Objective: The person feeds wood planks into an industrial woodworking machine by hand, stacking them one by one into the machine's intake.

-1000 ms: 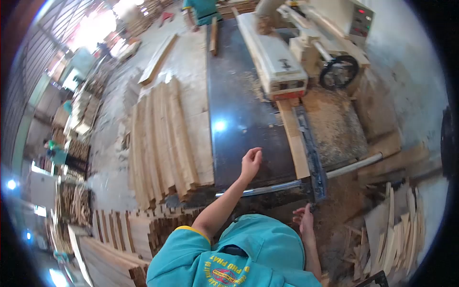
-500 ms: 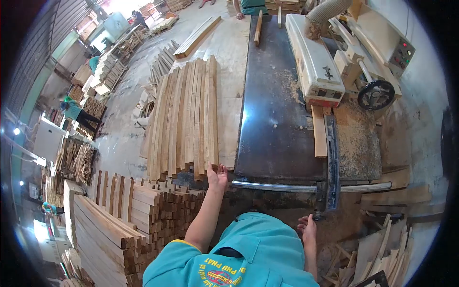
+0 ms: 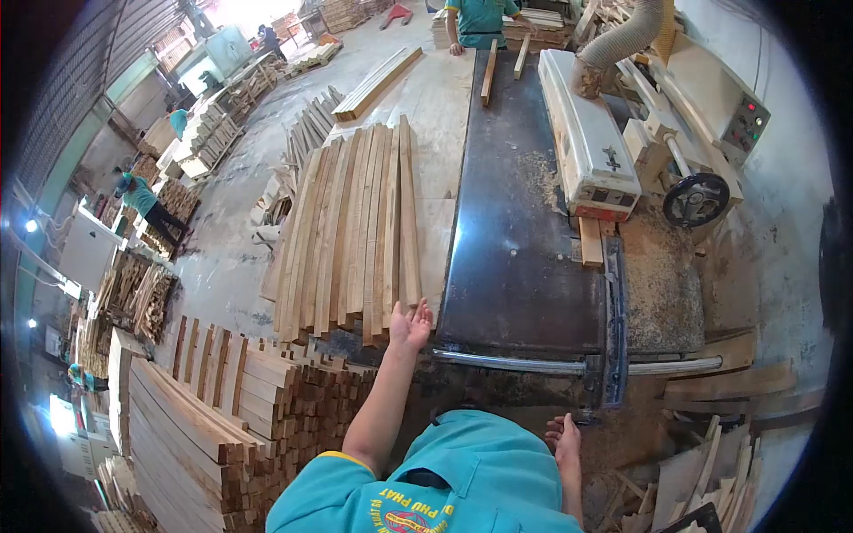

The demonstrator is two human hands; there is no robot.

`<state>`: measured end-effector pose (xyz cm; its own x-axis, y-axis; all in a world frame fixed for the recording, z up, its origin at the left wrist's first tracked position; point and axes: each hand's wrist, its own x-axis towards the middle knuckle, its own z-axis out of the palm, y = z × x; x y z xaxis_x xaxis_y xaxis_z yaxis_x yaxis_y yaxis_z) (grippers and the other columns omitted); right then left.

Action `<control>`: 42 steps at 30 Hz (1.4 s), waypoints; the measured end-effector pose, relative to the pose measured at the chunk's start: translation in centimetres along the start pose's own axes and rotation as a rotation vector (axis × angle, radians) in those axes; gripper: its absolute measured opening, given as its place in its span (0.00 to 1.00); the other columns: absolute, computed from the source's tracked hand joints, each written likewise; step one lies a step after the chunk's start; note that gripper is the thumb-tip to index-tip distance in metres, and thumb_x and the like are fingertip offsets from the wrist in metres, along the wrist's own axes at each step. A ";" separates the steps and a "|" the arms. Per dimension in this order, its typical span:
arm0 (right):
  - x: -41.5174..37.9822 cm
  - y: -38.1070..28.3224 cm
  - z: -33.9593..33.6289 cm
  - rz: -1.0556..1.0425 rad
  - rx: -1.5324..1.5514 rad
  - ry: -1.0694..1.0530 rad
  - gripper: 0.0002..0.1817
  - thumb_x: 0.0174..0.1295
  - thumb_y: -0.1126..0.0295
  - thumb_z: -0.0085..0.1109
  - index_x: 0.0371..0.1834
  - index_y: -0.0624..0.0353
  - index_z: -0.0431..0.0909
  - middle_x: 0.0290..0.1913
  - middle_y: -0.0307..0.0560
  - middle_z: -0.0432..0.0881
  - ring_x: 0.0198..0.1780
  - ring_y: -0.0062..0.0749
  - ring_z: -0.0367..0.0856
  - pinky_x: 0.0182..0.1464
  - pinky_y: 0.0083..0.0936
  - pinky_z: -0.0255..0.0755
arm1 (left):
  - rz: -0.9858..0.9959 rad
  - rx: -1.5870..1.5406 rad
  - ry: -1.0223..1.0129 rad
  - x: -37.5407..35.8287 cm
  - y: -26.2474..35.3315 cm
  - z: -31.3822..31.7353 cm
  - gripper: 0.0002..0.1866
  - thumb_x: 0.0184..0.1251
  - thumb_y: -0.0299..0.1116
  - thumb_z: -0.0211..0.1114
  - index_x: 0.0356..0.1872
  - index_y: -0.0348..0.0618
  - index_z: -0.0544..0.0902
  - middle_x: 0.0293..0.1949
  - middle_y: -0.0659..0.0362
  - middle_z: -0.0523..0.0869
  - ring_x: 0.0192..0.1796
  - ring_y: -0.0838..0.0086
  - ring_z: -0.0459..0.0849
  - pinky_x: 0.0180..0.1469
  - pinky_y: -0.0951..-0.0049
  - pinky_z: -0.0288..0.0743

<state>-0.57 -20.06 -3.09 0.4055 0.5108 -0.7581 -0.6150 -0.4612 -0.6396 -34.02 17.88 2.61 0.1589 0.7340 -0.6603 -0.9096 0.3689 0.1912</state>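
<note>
My left hand (image 3: 410, 329) is at the near end of a long wooden strip (image 3: 409, 213), its thumb on one side and its fingers on the other. That strip lies at a slight angle, a narrow gap parting it from the row of wooden strips (image 3: 342, 231) on its left. My right hand (image 3: 564, 438) hangs at my side below the metal bar, fingers loosely apart and holding nothing. Ahead of it, a short length of a wooden piece (image 3: 591, 242) sticks out from under the white machine housing (image 3: 591, 133).
A dark metal table (image 3: 524, 293) carries a rail (image 3: 614, 320) and a round bar (image 3: 511, 362). Wood stacks (image 3: 200, 426) stand at lower left, offcuts (image 3: 720, 480) at lower right. A handwheel (image 3: 697, 200) juts out. A co-worker (image 3: 478, 22) stands at the far end.
The rightmost strip's near end has swung right, away from the row, along with my left hand. The piece under the machine has moved farther in. My right hand stays low at my side.
</note>
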 end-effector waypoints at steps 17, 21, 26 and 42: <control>-0.7 -0.6 -0.2 -0.080 -0.065 0.006 0.22 0.81 0.49 0.46 0.49 0.58 0.79 0.40 0.46 0.87 0.31 0.31 0.83 0.33 0.31 0.78 | -0.020 0.352 -0.120 3.8 -6.5 1.4 0.05 0.78 0.28 0.63 0.42 0.40 0.76 0.33 0.62 0.80 0.26 0.83 0.74 0.30 0.83 0.77; -0.9 -2.1 1.7 -0.142 -0.227 -0.079 0.19 0.80 0.53 0.49 0.48 0.58 0.80 0.40 0.45 0.87 0.31 0.28 0.83 0.33 0.28 0.77 | -0.078 0.577 -0.117 -2.0 -8.6 1.3 0.09 0.77 0.32 0.65 0.47 0.41 0.75 0.36 0.63 0.79 0.25 0.84 0.72 0.28 0.79 0.74; 0.1 -5.6 6.7 -0.270 -0.410 -0.285 0.15 0.80 0.59 0.52 0.49 0.60 0.81 0.42 0.46 0.88 0.35 0.28 0.85 0.38 0.28 0.79 | -0.239 0.826 -0.214 -6.3 -11.1 -0.8 0.10 0.79 0.39 0.64 0.49 0.44 0.78 0.39 0.62 0.82 0.28 0.82 0.76 0.28 0.78 0.75; -0.5 -5.6 5.8 -0.509 -0.131 -0.275 0.18 0.71 0.73 0.63 0.61 0.65 0.76 0.53 0.46 0.85 0.55 0.29 0.82 0.59 0.28 0.76 | -0.102 1.709 -0.493 -9.8 -17.4 -3.2 0.29 0.71 0.46 0.70 0.63 0.34 0.77 0.40 0.56 0.87 0.41 0.72 0.86 0.43 0.69 0.82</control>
<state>-1.23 -13.50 1.57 0.4268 0.8525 -0.3019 -0.2936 -0.1852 -0.9378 -20.94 2.45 3.38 0.5650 0.6404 -0.5203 0.4312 0.3085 0.8479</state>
